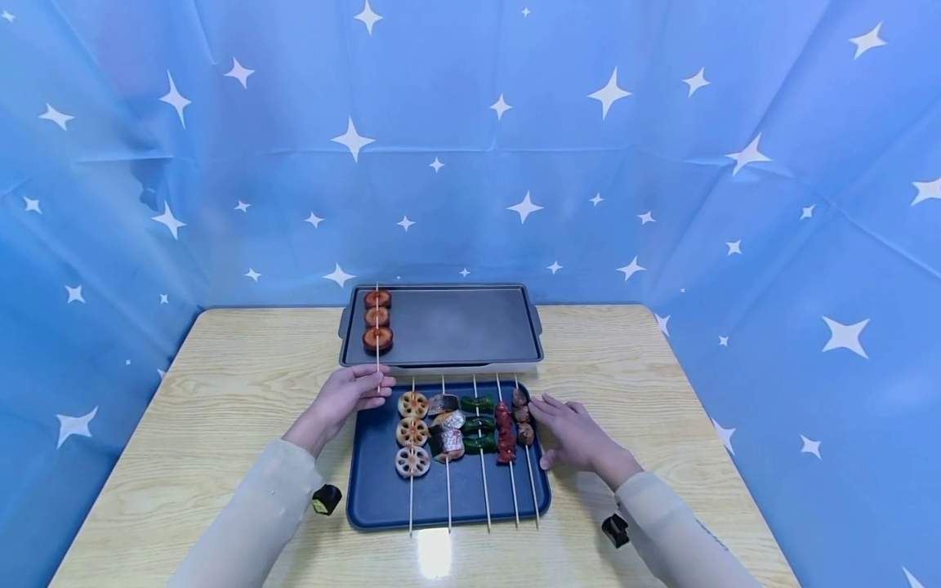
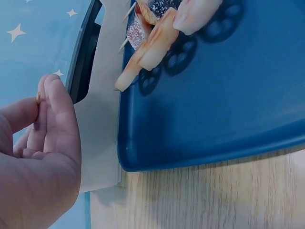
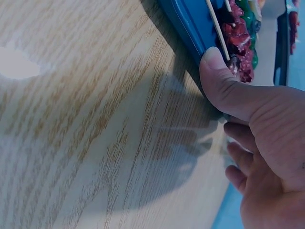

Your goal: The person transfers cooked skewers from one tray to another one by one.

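Observation:
My left hand pinches the bare lower end of a skewer between thumb and fingers. Three round reddish-brown slices on that skewer lie along the left side of a dark grill plate. In the left wrist view only the stick's tip shows at the fingertips. My right hand rests at the right edge of a blue tray, its thumb at the rim and its fingers loosely bent. Closest to it on the tray is a skewer of brown chunks.
Also on the tray lie skewers of lotus root slices, silvery-skinned fish pieces, green peppers and red meat. The wooden table reaches a blue star-patterned curtain behind the grill plate.

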`<state>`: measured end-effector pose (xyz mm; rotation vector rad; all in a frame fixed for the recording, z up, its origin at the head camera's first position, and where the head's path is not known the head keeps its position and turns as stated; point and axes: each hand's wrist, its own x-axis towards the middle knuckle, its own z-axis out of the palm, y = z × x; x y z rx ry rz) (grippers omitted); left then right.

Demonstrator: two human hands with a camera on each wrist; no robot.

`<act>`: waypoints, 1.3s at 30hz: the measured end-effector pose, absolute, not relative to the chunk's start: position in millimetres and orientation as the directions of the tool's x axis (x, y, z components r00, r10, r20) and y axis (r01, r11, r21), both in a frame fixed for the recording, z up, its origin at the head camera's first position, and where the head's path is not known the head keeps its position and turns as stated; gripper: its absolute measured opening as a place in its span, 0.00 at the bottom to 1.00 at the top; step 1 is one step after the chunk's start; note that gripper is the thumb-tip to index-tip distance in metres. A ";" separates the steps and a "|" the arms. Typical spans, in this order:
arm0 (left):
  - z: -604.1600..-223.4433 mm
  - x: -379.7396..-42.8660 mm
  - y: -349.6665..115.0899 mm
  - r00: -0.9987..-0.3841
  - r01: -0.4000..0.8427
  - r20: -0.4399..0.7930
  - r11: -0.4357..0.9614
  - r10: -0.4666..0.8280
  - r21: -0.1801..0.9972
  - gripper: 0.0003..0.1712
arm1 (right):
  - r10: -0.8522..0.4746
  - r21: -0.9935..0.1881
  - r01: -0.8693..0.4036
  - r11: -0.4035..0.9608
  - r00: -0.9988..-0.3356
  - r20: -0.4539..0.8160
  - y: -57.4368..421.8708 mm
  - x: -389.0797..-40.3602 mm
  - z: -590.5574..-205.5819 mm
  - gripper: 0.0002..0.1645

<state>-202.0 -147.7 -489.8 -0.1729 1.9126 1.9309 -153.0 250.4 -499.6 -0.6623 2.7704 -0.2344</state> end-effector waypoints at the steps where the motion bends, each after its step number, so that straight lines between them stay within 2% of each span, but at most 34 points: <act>1: -488.6 -201.3 -147.7 -0.908 -0.372 -0.370 0.031 0.197 0.928 0.26 | -0.464 -0.221 -0.418 0.881 -0.855 -0.233 250.3 -152.9 -499.6 0.56; 9: -480.3 -192.9 -152.5 -0.920 -0.337 -0.342 0.059 0.192 0.940 0.27 | -0.470 -0.227 -0.422 0.878 -0.852 -0.233 249.9 -152.7 -498.7 0.56; 20: -472.9 -175.4 -164.6 -0.916 -0.289 -0.300 0.081 0.266 0.954 0.30 | -0.474 -0.238 -0.423 0.874 -0.851 -0.227 250.4 -151.9 -497.9 0.56; 32: -466.8 -155.4 -175.4 -0.906 -0.271 -0.296 0.121 0.303 0.955 0.27 | -0.480 -0.231 -0.433 0.871 -0.850 -0.217 250.5 -151.5 -498.2 0.56; 39: -466.0 -144.0 -187.5 -0.880 -0.282 -0.324 0.168 0.347 0.945 0.32 | -0.484 -0.234 -0.436 0.869 -0.847 -0.218 251.5 -152.6 -499.3 0.56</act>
